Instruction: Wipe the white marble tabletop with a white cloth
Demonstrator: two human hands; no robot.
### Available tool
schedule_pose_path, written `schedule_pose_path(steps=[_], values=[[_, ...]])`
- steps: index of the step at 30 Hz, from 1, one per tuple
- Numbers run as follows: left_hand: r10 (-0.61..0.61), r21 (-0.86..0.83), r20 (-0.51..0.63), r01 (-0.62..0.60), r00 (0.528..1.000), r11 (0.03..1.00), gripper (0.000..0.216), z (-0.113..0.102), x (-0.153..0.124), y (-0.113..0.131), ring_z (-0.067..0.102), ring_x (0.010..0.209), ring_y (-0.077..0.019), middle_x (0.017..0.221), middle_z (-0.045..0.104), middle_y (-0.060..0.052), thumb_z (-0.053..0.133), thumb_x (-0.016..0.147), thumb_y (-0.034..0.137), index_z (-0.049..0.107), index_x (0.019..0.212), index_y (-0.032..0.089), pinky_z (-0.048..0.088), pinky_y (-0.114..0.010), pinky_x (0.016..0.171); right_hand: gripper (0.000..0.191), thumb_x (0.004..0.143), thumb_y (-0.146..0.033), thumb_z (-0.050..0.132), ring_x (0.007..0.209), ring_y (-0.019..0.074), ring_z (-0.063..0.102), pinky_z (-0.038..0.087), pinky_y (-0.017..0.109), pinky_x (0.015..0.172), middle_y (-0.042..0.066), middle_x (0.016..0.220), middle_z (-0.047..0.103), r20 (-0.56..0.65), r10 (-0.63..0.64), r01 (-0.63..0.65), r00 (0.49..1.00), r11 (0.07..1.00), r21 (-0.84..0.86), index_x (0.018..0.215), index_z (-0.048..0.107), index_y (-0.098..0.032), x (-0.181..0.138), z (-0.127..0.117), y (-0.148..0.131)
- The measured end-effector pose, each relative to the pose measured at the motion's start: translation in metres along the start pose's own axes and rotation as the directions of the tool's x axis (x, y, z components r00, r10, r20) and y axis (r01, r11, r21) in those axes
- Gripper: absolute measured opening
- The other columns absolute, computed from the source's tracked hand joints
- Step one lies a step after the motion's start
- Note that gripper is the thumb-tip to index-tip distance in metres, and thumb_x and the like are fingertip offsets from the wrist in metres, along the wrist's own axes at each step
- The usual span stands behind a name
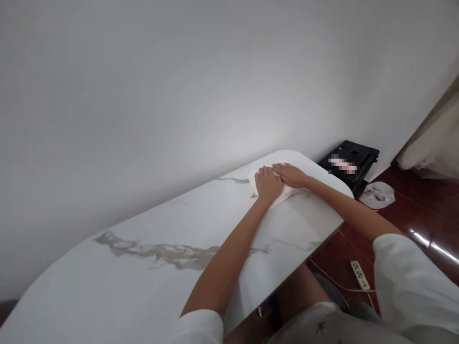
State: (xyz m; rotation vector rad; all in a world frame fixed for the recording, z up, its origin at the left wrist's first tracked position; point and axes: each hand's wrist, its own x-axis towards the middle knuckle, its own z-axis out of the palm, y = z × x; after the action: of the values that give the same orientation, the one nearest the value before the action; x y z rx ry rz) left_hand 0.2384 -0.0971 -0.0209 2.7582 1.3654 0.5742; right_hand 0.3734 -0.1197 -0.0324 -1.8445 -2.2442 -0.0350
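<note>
White cloth (pixel 286 192) lies beneath the left hand (pixel 268 184) and right hand (pixel 292 175), toward the table's (pixel 161 215) right end; their fingers lie flat, slightly apart.

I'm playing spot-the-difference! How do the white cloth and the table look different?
The white cloth is small, while the table is much bigger. The white cloth looks plain, but the table has grey-brown, marble-like streaks. The white cloth lies under the left hand and right hand; the table is beneath it. Both are mostly white.
</note>
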Motion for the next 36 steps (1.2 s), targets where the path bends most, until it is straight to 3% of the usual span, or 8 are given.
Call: schedule_pose_path(steps=[4, 7, 12, 18, 26, 32, 36], values=[[-0.067, 0.043, -0.025, 0.068, 0.997, 0.997, 0.048, 0.005, 0.030, -0.038, 0.035, 0.129, -0.0286, 0.137, 0.045, -0.018, 0.033, 0.086, 0.024, 0.045, 0.129, 0.006, 0.024, -0.044, 0.106, 0.051, 0.091, -0.019, 0.026, 0.135, 0.0217, 0.030, 0.021, 0.043, 0.111, 0.011, 0.146, 0.036, 0.015, -0.070, 0.069, 0.997, 0.997, 0.034, 0.140, 0.035, -0.011, 0.059, 0.011, 0.002], [-0.111, 0.068, -0.067, 0.115, 0.992, 0.991, 0.047, 0.011, 0.050, -0.048, 0.037, 0.127, -0.0296, 0.134, 0.047, -0.019, 0.033, 0.087, 0.024, 0.046, 0.127, 0.003, 0.025, -0.044, 0.105, 0.050, 0.091, -0.019, 0.025, 0.135, 0.0204, 0.030, 0.021, 0.041, 0.112, 0.011, 0.146, 0.036, 0.011, -0.115, 0.114, 0.993, 0.993, 0.041, 0.140, 0.036, -0.011, 0.086, 0.014, 0.013], [-0.110, 0.057, -0.103, 0.116, 0.989, 0.992, 0.049, 0.029, 0.086, -0.031, 0.035, 0.129, -0.0311, 0.136, 0.045, -0.021, 0.035, 0.087, 0.025, 0.045, 0.128, 0.000, 0.023, -0.045, 0.107, 0.049, 0.091, -0.019, 0.026, 0.134, 0.0192, 0.033, 0.024, 0.041, 0.110, 0.010, 0.144, 0.039, -0.023, -0.088, 0.088, 0.996, 0.996, 0.021, 0.137, 0.040, -0.013, 0.098, 0.013, 0.053], [-0.032, 0.011, -0.090, 0.033, 0.995, 0.999, 0.050, 0.041, 0.097, 0.005, 0.034, 0.131, -0.0294, 0.139, 0.043, -0.017, 0.033, 0.089, 0.025, 0.043, 0.132, 0.002, 0.021, -0.042, 0.108, 0.050, 0.089, -0.019, 0.027, 0.133, 0.0187, 0.033, 0.026, 0.042, 0.110, 0.008, 0.144, 0.039, -0.071, -0.024, 0.023, 0.997, 1.000, -0.017, 0.138, 0.038, -0.015, 0.071, 0.007, 0.090], [0.052, -0.039, -0.082, -0.055, 0.995, 0.998, 0.049, 0.023, 0.028, 0.042, 0.034, 0.130, -0.0294, 0.139, 0.042, -0.016, 0.034, 0.089, 0.028, 0.043, 0.131, 0.006, 0.024, -0.044, 0.107, 0.053, 0.089, -0.020, 0.026, 0.137, 0.0229, 0.026, 0.024, 0.047, 0.111, 0.011, 0.148, 0.033, -0.048, 0.001, -0.004, 0.999, 0.998, -0.067, 0.141, 0.032, -0.011, -0.018, -0.004, 0.066], [0.127, -0.061, -0.004, -0.127, 0.992, 0.990, 0.050, -0.006, -0.053, 0.070, 0.030, 0.132, -0.0298, 0.141, 0.039, -0.017, 0.034, 0.089, 0.026, 0.040, 0.134, 0.004, 0.021, -0.046, 0.108, 0.052, 0.091, -0.023, 0.026, 0.135, 0.0204, 0.032, 0.026, 0.045, 0.110, 0.006, 0.147, 0.036, -0.074, 0.099, -0.105, 0.992, 0.991, -0.082, 0.142, 0.032, -0.019, -0.107, -0.021, 0.007], [0.222, -0.077, 0.042, -0.218, 0.974, 0.973, 0.052, -0.020, -0.101, 0.092, 0.029, 0.133, -0.0320, 0.142, 0.038, -0.019, 0.033, 0.089, 0.029, 0.038, 0.135, 0.003, 0.020, -0.048, 0.108, 0.052, 0.090, -0.021, 0.027, 0.132, 0.0215, 0.036, 0.029, 0.046, 0.109, 0.009, 0.143, 0.041, -0.129, 0.164, -0.173, 0.978, 0.983, -0.057, 0.141, 0.034, -0.017, -0.167, -0.028, -0.026]])
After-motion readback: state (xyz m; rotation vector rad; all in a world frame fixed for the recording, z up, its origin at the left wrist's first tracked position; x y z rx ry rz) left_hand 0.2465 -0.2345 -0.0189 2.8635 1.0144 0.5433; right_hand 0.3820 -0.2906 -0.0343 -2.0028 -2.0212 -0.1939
